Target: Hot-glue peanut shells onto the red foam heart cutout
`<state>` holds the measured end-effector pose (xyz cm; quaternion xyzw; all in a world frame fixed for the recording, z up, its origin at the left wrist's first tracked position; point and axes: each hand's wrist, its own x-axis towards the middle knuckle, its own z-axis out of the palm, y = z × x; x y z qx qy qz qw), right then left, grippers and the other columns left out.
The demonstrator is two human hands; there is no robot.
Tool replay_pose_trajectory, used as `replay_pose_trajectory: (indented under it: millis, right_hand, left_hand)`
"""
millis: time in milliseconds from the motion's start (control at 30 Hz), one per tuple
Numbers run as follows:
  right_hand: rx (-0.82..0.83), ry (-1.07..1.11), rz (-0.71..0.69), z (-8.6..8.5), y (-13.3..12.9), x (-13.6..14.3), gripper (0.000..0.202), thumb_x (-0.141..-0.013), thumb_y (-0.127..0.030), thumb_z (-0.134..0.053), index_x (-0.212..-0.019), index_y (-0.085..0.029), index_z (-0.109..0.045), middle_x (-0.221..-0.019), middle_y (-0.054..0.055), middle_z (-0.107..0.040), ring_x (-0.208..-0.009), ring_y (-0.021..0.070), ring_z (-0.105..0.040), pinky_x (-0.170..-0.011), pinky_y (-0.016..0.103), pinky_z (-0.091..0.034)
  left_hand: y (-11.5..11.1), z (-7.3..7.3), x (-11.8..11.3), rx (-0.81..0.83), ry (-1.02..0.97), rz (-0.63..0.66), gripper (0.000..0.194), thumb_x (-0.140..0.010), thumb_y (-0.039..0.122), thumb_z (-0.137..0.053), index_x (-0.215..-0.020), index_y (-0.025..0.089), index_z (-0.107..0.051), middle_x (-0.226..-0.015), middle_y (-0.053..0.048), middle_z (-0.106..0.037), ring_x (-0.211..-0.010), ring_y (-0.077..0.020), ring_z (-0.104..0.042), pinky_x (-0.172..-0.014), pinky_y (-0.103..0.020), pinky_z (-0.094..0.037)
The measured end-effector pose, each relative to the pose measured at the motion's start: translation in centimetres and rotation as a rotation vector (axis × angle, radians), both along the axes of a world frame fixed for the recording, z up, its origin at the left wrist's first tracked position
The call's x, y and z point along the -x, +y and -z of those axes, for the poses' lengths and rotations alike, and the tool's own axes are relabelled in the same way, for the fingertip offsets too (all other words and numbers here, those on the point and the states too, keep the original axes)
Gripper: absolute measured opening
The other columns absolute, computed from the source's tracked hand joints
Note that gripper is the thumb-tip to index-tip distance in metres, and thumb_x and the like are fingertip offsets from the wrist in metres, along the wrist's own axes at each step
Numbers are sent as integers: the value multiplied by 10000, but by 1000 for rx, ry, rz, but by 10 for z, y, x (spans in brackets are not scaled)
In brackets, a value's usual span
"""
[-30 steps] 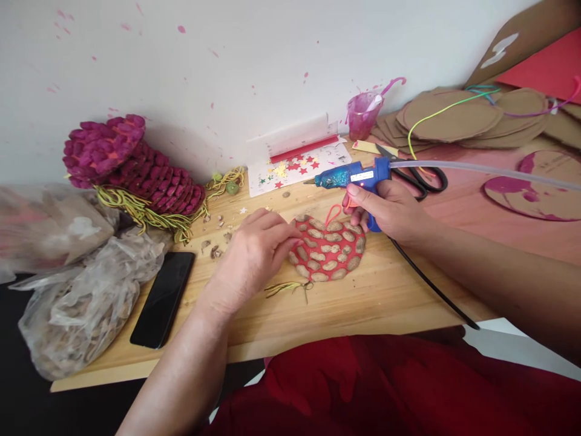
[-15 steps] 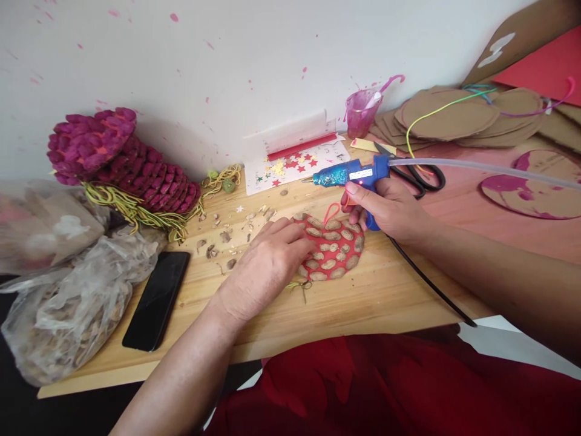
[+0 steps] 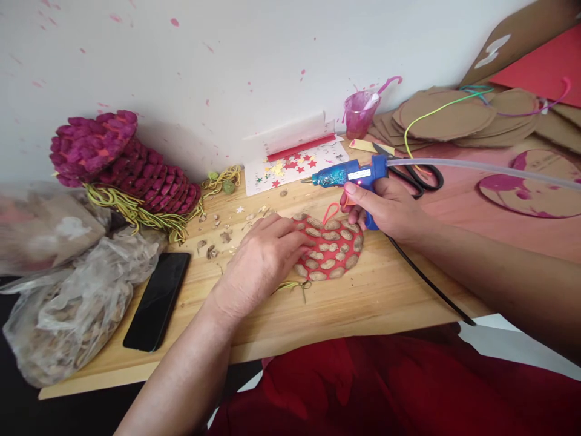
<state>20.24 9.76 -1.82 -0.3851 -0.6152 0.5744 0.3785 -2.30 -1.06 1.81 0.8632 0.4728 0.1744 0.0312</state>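
Note:
A red disc (image 3: 333, 271) covered with peanut shells lies on the wooden table, an orange cord loop (image 3: 331, 212) at its far edge. My left hand (image 3: 267, 254) reaches over the disc's left side, its fingers curled together and touching the shells; whatever sits under the fingertips is hidden. In my right hand (image 3: 385, 209) is a blue glue gun (image 3: 363, 174), gripped by its handle, with its nozzle pointing left above the table. A long clear glue stick (image 3: 472, 169) sticks out of its back. The fingers of this hand are close to the disc's upper right edge.
A magenta-painted peanut-shell stack (image 3: 154, 178), plastic bags (image 3: 77, 309) and a phone (image 3: 157, 303) occupy the left. Shell scraps (image 3: 211, 251) litter the table. Behind are a paper with stars (image 3: 293, 166), scissors (image 3: 415, 175), a cup (image 3: 358, 115) and cardboard discs (image 3: 445, 115).
My left hand has shifted slightly left on the disc, uncovering a little more of its left edge. My right hand holds the glue gun in nearly the same place.

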Motion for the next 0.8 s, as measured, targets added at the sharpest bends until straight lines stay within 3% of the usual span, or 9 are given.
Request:
replay_pose_trajectory:
  millis: [100, 267, 800]
  right_hand:
    - [1, -1, 2, 0, 0, 0, 382, -848, -562, -676, -755, -197, -612, -658, 13, -635, -472, 115, -598, -366, 234, -421]
    - [-8, -8, 1, -1, 0, 0, 400, -836, -584, -677, -758, -197, -611, -667, 17, -636, -483, 122, -604, -364, 239, -424]
    - [0, -45, 13, -3, -2, 1, 420, -842, -593, -661, -754, -183, -636, -689, 38, -655, -489, 129, -603, -390, 258, -429]
  left_hand:
    - [0, -2, 1, -24, -17, -27, 172, -965, 264, -565, -978, 175, -712, -892, -59, -651, -862, -198, -554, -804, -356, -464]
    - [1, -1, -4, 23, -14, 60, 156, -953, 186, -569, -1018, 201, -710, -951, -55, -660, -898, -196, -560, -816, -344, -468]
    - [0, -4, -14, 74, 108, 67, 190, -983, 234, -517, -955, 189, -699, -936, -61, -642, -921, -208, -541, -827, -354, -461]
